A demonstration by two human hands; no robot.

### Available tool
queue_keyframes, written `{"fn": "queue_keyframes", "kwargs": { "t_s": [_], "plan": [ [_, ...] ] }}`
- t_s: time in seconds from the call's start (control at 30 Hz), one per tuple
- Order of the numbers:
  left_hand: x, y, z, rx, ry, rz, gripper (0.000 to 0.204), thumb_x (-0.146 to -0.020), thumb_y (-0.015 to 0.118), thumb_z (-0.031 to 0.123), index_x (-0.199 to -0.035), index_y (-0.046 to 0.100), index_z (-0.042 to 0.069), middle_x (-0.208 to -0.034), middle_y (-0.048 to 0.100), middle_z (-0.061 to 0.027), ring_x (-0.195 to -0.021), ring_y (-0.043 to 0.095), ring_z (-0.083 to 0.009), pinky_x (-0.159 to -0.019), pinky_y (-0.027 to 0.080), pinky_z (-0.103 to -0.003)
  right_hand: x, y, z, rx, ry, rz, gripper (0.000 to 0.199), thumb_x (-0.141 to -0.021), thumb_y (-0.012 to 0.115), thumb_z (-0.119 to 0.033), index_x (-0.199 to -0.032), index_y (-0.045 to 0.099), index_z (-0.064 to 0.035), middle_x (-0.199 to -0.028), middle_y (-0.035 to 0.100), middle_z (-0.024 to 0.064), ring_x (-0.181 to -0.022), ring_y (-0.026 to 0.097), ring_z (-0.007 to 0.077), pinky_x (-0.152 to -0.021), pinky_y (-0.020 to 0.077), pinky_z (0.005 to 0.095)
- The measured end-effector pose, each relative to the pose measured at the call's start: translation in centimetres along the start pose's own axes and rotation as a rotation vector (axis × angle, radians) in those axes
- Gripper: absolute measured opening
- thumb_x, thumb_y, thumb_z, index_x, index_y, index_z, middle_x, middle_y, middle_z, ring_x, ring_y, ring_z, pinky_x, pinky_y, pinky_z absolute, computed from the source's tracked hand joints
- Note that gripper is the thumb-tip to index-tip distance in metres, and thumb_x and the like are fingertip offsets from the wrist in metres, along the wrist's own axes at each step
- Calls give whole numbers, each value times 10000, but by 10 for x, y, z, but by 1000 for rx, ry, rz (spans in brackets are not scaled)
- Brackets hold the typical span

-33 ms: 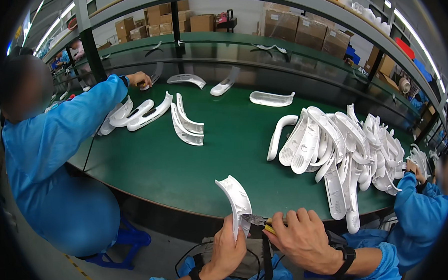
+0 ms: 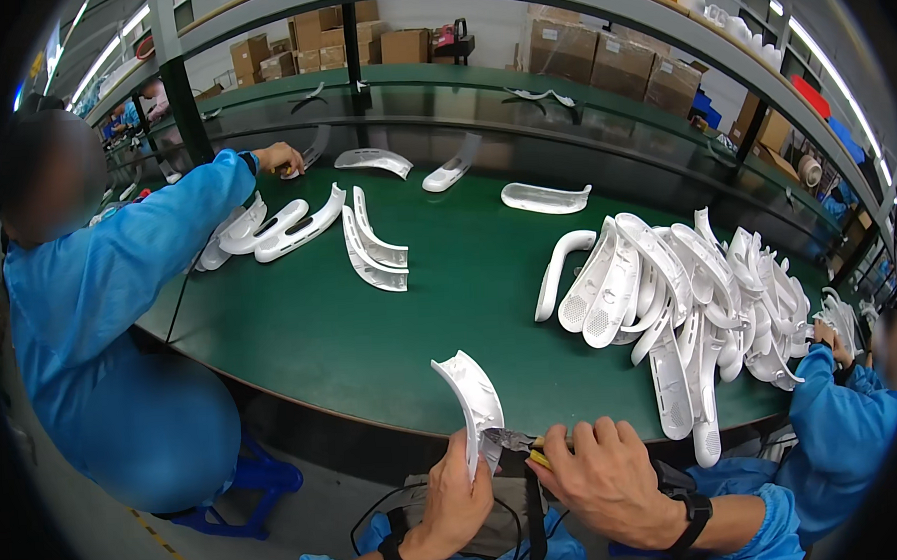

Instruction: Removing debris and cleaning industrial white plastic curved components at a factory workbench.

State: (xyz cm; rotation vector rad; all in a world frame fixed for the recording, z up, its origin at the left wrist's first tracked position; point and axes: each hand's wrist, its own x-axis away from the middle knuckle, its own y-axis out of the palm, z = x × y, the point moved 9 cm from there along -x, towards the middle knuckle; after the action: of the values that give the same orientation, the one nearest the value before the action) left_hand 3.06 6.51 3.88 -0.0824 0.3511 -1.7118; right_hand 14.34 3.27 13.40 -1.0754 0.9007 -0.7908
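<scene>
My left hand (image 2: 450, 498) is closed around the lower end of a curved white plastic shell (image 2: 469, 393), held upright at the table's front edge with its hollow side to the right. In my right hand (image 2: 609, 481) is a pair of pliers (image 2: 512, 439) with yellow handles, mostly covered by my fingers. The metal jaws touch the shell's right edge just above my left fingers; whether they grip any plastic is too small to tell. Farther right on the green table (image 2: 450, 310) lies a large heap of similar white shells (image 2: 658, 271).
Two white shells (image 2: 372, 253) lie left of centre, and a single shell (image 2: 545, 197) lies farther back. At the left a co-worker's sleeve (image 2: 156, 233) reaches over more shells. Another person's blue sleeve (image 2: 835, 413) is at the right. A dark partition and shelf frame stand behind.
</scene>
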Motion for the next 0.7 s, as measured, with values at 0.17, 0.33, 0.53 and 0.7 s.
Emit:
{"fn": "queue_keyframes", "kwargs": {
  "t_s": [0.17,0.33,0.53,0.7],
  "plan": [
    [0,-4,3,-60,46,27,205,-983,418,79,-1115,500,-53,-787,670,-181,-701,695,-303,-621,515,-376,-1,6,-3,-12,8,-14,334,-819,711,-336,-885,604,-27,-638,494,59,-570,511,212,-498,397,330],
    [-2,-3,-2,-87,34,65,347,-863,509,-18,-1208,478,-50,-849,630,-280,-803,645,-459,-676,510,-488,2,25,-4,-224,115,-32,304,-847,692,-325,-830,579,-43,-627,566,96,-523,594,261,-448,474,362],
    [-7,-18,-10,-98,-21,152,309,-868,508,-12,-1171,486,-69,-851,618,-313,-794,624,-496,-624,498,-501,-1,58,-8,-724,334,-62,359,-951,572,-341,-846,547,1,-657,626,209,-524,612,400,-458,497,456],
    [-8,-10,-12,-92,127,186,312,-844,501,-51,-1154,488,-81,-784,610,-280,-708,630,-469,-569,492,-472,8,91,-16,-1153,569,-229,383,-985,507,-322,-821,552,21,-640,597,199,-565,584,360,-529,466,439]
  ]
}}
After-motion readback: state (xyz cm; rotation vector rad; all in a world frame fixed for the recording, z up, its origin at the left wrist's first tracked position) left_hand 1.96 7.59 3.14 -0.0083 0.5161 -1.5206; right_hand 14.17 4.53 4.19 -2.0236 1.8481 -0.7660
